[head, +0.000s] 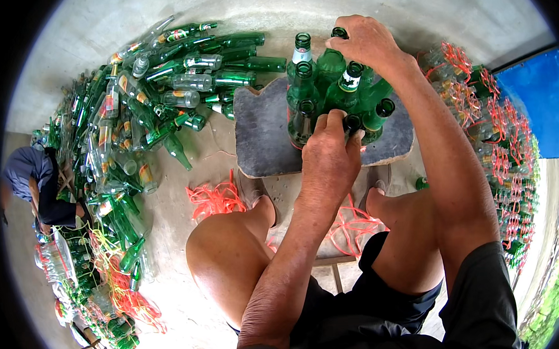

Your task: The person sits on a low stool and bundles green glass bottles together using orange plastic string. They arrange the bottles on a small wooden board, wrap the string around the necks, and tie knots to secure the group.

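Observation:
Several green glass bottles (303, 85) stand upright, close together, on a dark slab (263, 137) in front of me. My left hand (333, 152) has its fingers around the neck of a bottle (352, 123) at the near side of the group. At the far side, my right hand (367, 39) grips the neck of another green bottle (331, 62). One bottle at the right of the group (376, 117) leans outward at its neck. The bottles' lower parts are partly hidden behind my left hand and one another.
A large heap of loose bottles (161, 86) lies at the left by the wall. Red plastic strapping (214, 197) lies on the floor near my feet. Bottles bundled with red ties (501, 158) are stacked at the right. Another person (38, 187) is at the far left.

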